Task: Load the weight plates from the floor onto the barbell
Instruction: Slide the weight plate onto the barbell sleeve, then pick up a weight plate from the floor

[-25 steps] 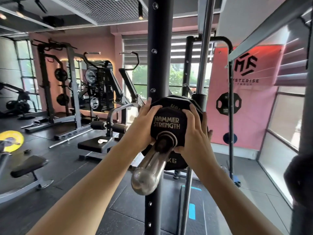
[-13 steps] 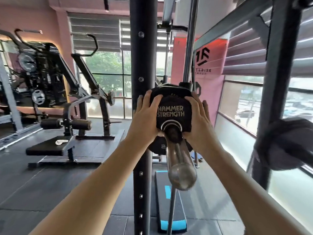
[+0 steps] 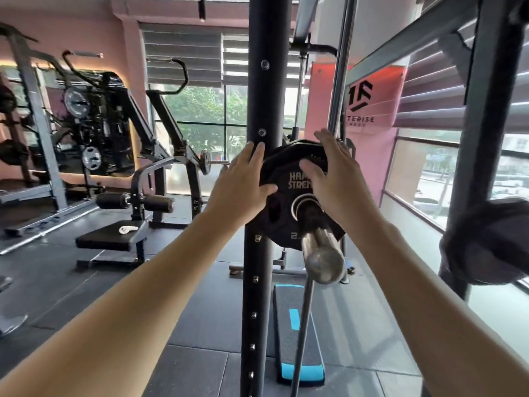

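One black plate (image 3: 289, 196) sits on the bar (image 3: 320, 250), between two hands. The left hand (image 3: 243, 181) is open, with its thumb touching the plate's left edge. The right hand (image 3: 337, 179) is open and flat over the plate's top right. The one shiny bar points long-ways toward the camera and a bit down. The plate's flat face looks this way too.

Plate (image 3: 286, 193) on barbell (image 3: 320, 250) (hands open).
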Tool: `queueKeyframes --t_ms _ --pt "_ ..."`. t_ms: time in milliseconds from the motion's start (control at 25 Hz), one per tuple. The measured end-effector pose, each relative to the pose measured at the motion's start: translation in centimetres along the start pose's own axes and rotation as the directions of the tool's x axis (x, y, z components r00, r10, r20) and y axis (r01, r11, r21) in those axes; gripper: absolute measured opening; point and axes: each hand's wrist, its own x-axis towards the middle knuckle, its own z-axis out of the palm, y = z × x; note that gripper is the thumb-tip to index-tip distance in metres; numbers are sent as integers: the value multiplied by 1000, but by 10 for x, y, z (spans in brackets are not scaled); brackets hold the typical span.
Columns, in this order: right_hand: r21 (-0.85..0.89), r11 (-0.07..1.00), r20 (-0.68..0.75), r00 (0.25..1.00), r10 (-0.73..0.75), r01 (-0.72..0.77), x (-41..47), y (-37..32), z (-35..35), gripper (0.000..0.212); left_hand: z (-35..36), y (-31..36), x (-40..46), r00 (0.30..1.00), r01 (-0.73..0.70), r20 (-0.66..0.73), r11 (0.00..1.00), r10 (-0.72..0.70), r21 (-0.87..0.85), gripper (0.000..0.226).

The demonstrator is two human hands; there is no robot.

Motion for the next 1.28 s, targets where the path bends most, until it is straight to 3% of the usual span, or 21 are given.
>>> queueKeyframes --t_ms 160,560,880,1280 --pt "-2 998 56 997 -56 56 -6 -57 6 61 -42 -19 -23 994 33 -107 989 -18 144 64" --pt "79 991 221 967 -123 108 -48 -135 70 76 -98 -101 -102 970 245 -86 903 -229 353 75" --pt "-37 997 328 944 -48 64 -55 -141 164 76 -106 -182 -132 960 260 -12 869 -281 421 87" --pt "-73 988 354 930 -102 137 -16 -91 216 72 -58 -220 -98 936 317 -1 841 -352 439 82"
